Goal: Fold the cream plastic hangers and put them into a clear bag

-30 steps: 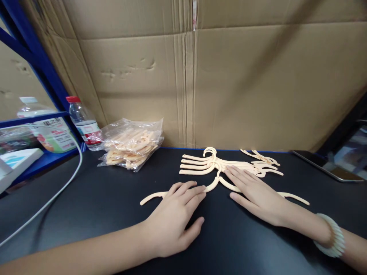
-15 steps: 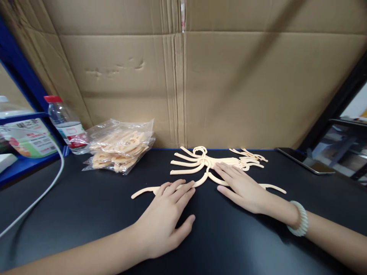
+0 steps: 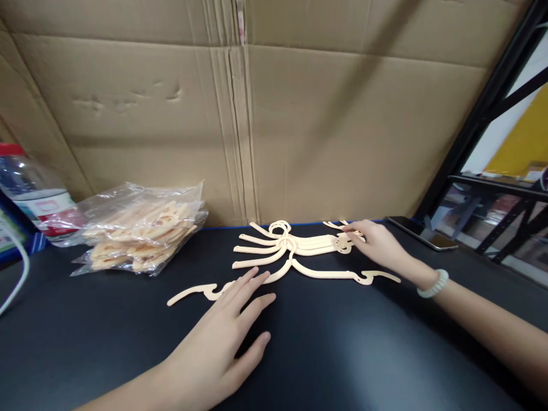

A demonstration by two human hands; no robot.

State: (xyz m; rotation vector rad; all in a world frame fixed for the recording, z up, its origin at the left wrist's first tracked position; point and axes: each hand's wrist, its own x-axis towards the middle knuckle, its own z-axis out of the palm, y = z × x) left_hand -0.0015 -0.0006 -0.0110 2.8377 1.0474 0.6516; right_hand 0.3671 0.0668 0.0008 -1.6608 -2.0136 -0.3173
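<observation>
A single cream plastic hanger [image 3: 325, 274] lies flat on the black tabletop [image 3: 107, 342]. Just behind it sits a stack of several like hangers [image 3: 282, 242] with their hooks together. My left hand [image 3: 222, 337] lies flat and open, its fingertips on the left arm of the single hanger. My right hand [image 3: 377, 242], with a pale bead bracelet [image 3: 432, 283] on the wrist, reaches to the right end of the stack, fingers curled on the hanger tips there.
A clear plastic bag of more hangers [image 3: 137, 228] lies at the back left, next to a water bottle [image 3: 34, 194] with a red cap. A cardboard wall [image 3: 274, 114] closes the back. A phone [image 3: 423, 233] lies at the right by a black rack.
My right hand left the middle of the single hanger and moved back and right to the stack's right end. The view swung to the right. My left hand stayed flat.
</observation>
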